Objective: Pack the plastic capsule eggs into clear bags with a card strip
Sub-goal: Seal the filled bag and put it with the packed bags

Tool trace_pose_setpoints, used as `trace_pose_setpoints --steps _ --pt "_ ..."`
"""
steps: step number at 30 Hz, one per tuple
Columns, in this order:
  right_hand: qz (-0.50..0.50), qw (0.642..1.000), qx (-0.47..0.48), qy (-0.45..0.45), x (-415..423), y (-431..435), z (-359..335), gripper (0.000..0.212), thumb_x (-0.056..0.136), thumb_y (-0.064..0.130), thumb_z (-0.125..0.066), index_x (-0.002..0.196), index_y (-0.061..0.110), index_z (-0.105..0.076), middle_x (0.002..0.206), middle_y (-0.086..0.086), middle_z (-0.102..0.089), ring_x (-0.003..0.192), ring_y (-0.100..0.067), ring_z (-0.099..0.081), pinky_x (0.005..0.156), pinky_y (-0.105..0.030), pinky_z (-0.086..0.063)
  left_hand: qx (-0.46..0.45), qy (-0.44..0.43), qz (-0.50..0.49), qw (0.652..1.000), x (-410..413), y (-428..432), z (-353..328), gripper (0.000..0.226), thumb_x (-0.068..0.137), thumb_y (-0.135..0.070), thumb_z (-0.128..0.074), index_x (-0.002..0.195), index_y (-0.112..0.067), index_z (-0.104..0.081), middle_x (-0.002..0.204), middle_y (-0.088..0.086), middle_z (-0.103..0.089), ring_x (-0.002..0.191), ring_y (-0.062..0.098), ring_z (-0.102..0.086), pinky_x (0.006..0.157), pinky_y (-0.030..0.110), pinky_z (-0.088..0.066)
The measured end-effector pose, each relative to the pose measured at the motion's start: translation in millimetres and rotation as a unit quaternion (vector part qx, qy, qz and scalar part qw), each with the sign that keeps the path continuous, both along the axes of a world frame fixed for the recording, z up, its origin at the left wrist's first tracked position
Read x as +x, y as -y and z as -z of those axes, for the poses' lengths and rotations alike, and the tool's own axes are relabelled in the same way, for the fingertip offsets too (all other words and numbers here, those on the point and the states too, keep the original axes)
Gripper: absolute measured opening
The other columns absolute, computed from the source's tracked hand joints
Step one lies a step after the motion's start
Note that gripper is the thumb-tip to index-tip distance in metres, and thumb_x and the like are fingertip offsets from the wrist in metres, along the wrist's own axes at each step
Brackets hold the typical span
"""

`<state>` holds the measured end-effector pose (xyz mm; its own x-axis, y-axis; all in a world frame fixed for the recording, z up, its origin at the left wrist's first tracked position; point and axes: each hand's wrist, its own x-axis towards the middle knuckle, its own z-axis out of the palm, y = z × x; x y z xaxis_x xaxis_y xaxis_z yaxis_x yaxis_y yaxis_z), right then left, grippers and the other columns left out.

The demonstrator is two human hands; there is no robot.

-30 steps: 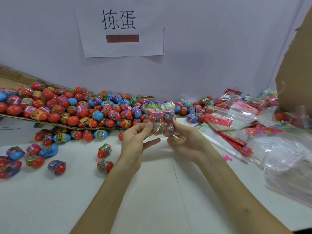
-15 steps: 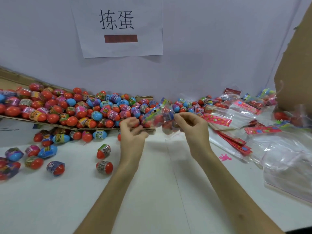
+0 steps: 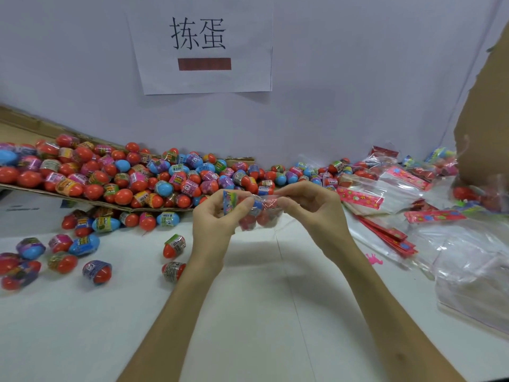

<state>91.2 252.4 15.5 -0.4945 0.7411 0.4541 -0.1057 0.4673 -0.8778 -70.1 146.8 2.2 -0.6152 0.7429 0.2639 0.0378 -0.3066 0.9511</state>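
1. The counter (image 3: 248,312) carries the big pile of capsule eggs (image 3: 132,186) on a cardboard sheet (image 3: 82,198) at the back left. Loose eggs (image 3: 173,245) lie in front of it, and empty bags with spare strips (image 3: 385,194) lie at the right.
2. The left hand (image 3: 214,221) and right hand (image 3: 314,210) meet above the counter's middle, both raised off it.
3. The clear bag (image 3: 259,216) hangs between them with several eggs inside. A second ago it stood upright with the strip on top; it has since been turned sideways and drawn out between the hands. That suggests filling is finished and the mouth is being closed.
4. Its long axis now runs left to right, roughly level, and the eggs sag toward the counter.
5. The card strip (image 3: 230,201) is at the bag's left end, pointing up. The left fingers pinch it, and the right fingers pinch the film at the other end.
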Motion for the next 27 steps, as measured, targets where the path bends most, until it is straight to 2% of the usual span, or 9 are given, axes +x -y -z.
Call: trace_pose_setpoints --steps 2,7,11,13,16,19,22,25,27 --pt "0.006 1.0 0.0 -0.003 -0.1 0.9 -0.7 0.023 0.082 0.022 -0.08 0.099 0.008 -0.076 0.095 -0.004 -0.077 0.091 -0.022 -0.074 0.081 -0.035 -0.062 -0.015 -0.011 0.004 1.0 -1.1 1.1 -0.2 0.017 0.089 -0.014 -0.079 0.085 -0.031 -0.08 0.088 0.002 -0.079 0.083 0.018 -0.077 0.071 0.04 -0.065" --pt "-0.013 1.0 -0.022 0.011 4.6 -1.2 -2.5 0.031 0.076 0.031 -0.082 0.099 0.012 -0.076 0.097 -0.002 -0.077 0.094 -0.021 -0.075 0.084 -0.036 -0.061 -0.024 -0.061 0.0 0.998 -3.4 2.6 -0.7 0.021 0.09 -0.01 -0.079 0.083 -0.03 -0.077 0.084 -0.001 -0.078 0.076 0.015 -0.076 0.07 0.041 -0.063" --pt "-0.006 0.999 -0.016 0.034 5.0 -4.5 -0.1 0.011 0.085 0.017 -0.08 0.096 0.017 -0.076 0.095 0.004 -0.077 0.094 -0.017 -0.074 0.084 -0.035 -0.062 -0.028 -0.029 0.011 0.999 -4.6 0.8 1.8 0.02 0.09 -0.009 -0.077 0.083 -0.028 -0.077 0.089 -0.003 -0.078 0.088 0.016 -0.075 0.077 0.044 -0.064" --pt "0.001 0.999 0.0 0.034 3.9 -3.6 0.5 0.009 0.086 0.014 -0.079 0.095 0.015 -0.076 0.092 0.005 -0.077 0.091 -0.017 -0.075 0.083 -0.033 -0.062 -0.045 -0.071 0.018 0.996 -5.9 0.6 3.2 0.016 0.089 -0.009 -0.078 0.084 -0.024 -0.075 0.088 -0.006 -0.076 0.087 0.012 -0.074 0.077 0.035 -0.063" --pt "0.015 0.999 0.024 0.044 3.5 -3.2 1.2 0.008 0.085 0.012 -0.08 0.091 0.015 -0.075 0.088 0.007 -0.076 0.088 -0.015 -0.074 0.08 -0.033 -0.062 -0.082 -0.221 0.003 0.972 -6.1 1.2 5.5 0.016 0.089 -0.01 -0.078 0.084 -0.024 -0.073 0.083 -0.014 -0.073 0.086 0.004 -0.069 0.077 0.014 -0.053" --pt "0.021 0.998 0.036 0.05 2.9 -2.9 0.7 0.012 0.084 0.014 -0.082 0.088 0.021 -0.073 0.086 0.008 -0.075 0.085 -0.014 -0.073 0.075 -0.032 -0.061 -0.087 -0.292 -0.014 0.952 -2.7 0.5 6.0 0.011 0.091 -0.015 -0.077 0.09 -0.025 -0.072 0.087 -0.016 -0.072 0.09 0.001 -0.066 0.076 0.01 -0.05" --pt "0.018 0.998 0.04 0.052 2.2 -1.4 0.5 0.014 0.083 0.015 -0.082 0.087 0.023 -0.072 0.086 0.01 -0.074 0.085 -0.014 -0.072 0.073 -0.033 -0.062 -0.082 -0.286 -0.018 0.955 -0.4 -0.2 6.2 0.006 0.091 -0.019 -0.078 0.095 -0.023 -0.077 0.094 -0.014 -0.073 0.093 0.002 -0.066 0.076 0.014 -0.05" --pt "0.013 0.998 0.037 0.043 2.0 -0.6 0.5 0.011 0.083 0.012 -0.082 0.086 0.018 -0.073 0.087 0.006 -0.075 0.089 -0.017 -0.073 0.077 -0.039 -0.061 -0.073 -0.239 -0.024 0.968 -1.6 -0.4 5.3 0.007 0.09 -0.013 -0.079 0.091 -0.02 -0.079 0.095 -0.009 -0.073 0.092 0.007 -0.068 0.076 0.023 -0.056" --pt "0.002 0.999 0.026 0.033 1.9 0.0 0.7 0.009 0.084 0.01 -0.081 0.087 0.013 -0.072 0.092 0.001 -0.077 0.093 -0.02 -0.074 0.08 -0.04 -0.061 -0.065 -0.229 -0.022 0.971 -1.2 -0.1 4.5 0.009 0.09 -0.009 -0.078 0.09 -0.018 -0.078 0.09 -0.01 -0.074 0.09 0.006 -0.069 0.075 0.02 -0.056"
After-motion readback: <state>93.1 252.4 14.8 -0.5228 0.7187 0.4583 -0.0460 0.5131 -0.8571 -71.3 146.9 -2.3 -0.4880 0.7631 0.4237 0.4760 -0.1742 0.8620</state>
